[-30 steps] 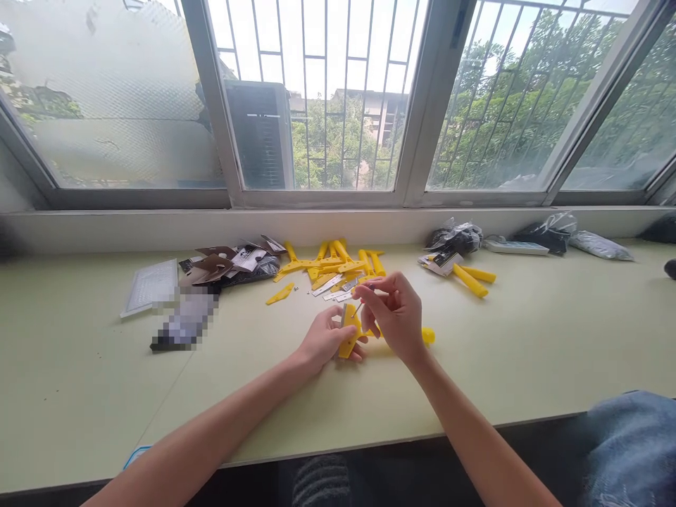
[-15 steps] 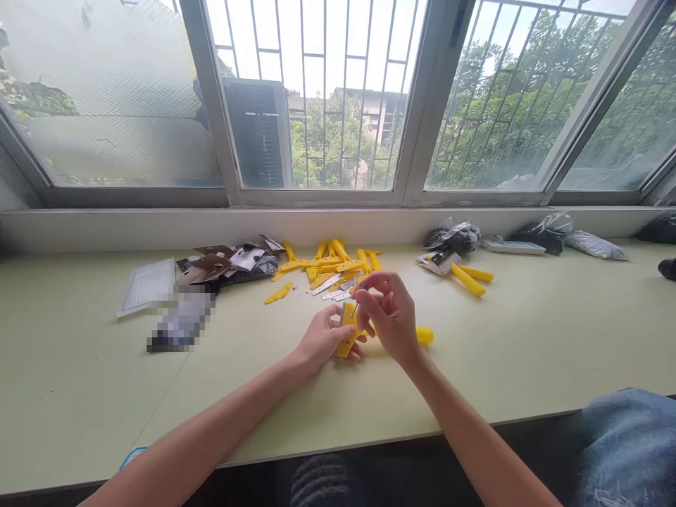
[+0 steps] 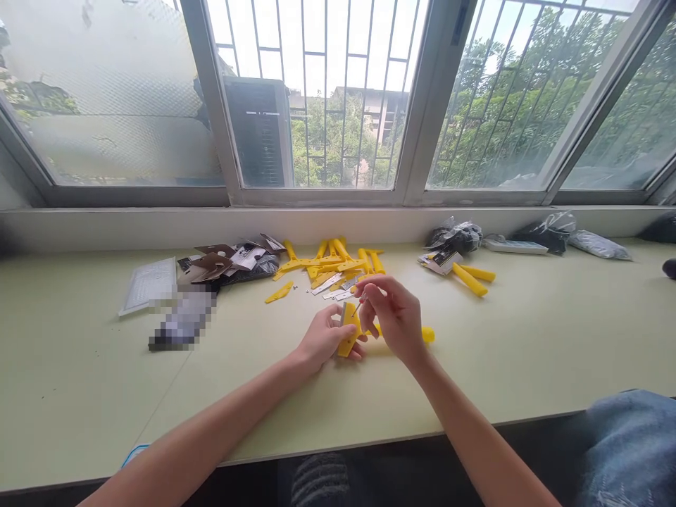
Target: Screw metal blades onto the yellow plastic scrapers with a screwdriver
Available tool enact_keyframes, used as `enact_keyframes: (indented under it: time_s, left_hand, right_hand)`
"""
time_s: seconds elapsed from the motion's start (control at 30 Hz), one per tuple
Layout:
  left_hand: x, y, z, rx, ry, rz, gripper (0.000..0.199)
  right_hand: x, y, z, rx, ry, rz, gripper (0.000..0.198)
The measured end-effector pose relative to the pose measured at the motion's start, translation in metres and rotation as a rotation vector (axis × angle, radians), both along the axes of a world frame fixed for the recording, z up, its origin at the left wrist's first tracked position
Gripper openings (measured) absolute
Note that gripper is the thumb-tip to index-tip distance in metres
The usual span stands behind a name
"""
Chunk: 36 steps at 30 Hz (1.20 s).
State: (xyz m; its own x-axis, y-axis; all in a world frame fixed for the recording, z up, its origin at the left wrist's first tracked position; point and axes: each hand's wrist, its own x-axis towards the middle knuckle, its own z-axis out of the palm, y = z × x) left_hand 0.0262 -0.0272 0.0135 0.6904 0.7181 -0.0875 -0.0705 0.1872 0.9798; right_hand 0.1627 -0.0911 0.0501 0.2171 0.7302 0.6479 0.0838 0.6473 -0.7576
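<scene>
Inside the worktop's front edge (image 3: pixel 327 448), left hand (image 3: pixel 323 336) grips yellow scraper (image 3: pixel 347 345), right hand (image 3: pixel 397 317) pinches driver (image 3: pixel 358 308), apparently screwing; next turn needs steady alignment

The scraper (image 3: pixel 347 343) in my left grip (image 3: pixel 321 341) looks to be smooth yellow plastic, edged with a grey metal strip (image 3: pixel 343 315); the thin shaft (image 3: pixel 358 308) at my right grip (image 3: pixel 396 315) has the look of bare metal. Beyond, the heaped yellow handles (image 3: pixel 338 265) are plastic with a soft sheen, and the loose blades (image 3: pixel 328 284) are flat, pale metal. My counter (image 3: pixel 528 352) is smooth, faintly glossy. Far left, brown card (image 3: pixel 214 264) appears matt; far right, clear plastic film (image 3: pixel 465 234) shines in wrinkles. Near right lies faded, rough denim (image 3: pixel 623 443).
</scene>
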Motion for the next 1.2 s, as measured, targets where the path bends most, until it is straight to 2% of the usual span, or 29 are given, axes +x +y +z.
enact_keyframes:
  time_s: [0.13, 0.3, 0.47, 0.57, 0.77, 0.97, 1.07, 1.2]
  left_hand:
    - [0.0, 0.0, 0.0, -0.004, 0.004, 0.01, 0.04]
    - [0.0, 0.0, 0.001, -0.001, 0.01, 0.005, 0.034]
    - [0.001, 0.0, 0.0, -0.002, 0.01, 0.015, 0.032]
    - [0.001, 0.001, -0.001, 0.001, 0.006, 0.012, 0.033]
    - [0.0, 0.002, -0.003, 0.011, -0.002, -0.002, 0.032]
    - [0.001, 0.002, -0.004, -0.003, -0.003, 0.006, 0.039]
    - [0.001, 0.002, -0.004, -0.006, -0.002, 0.011, 0.039]
    - [0.002, 0.002, -0.004, 0.002, -0.003, 0.03, 0.039]
  right_hand:
    - [-0.001, 0.001, -0.001, 0.005, 0.049, -0.046, 0.034]
    - [0.001, -0.001, 0.002, -0.006, -0.013, 0.008, 0.022]
    - [-0.001, -0.002, 0.002, -0.02, -0.006, -0.007, 0.027]
    - [-0.003, -0.001, 0.001, -0.029, 0.029, -0.025, 0.036]
    - [0.0, -0.003, 0.002, -0.039, -0.069, 0.054, 0.025]
    - [0.0, 0.001, -0.003, -0.014, -0.05, -0.05, 0.027]
    - [0.003, 0.001, -0.004, 0.001, -0.149, -0.052, 0.017]
    - [0.014, -0.007, 0.004, 0.056, -0.362, -0.101, 0.02]
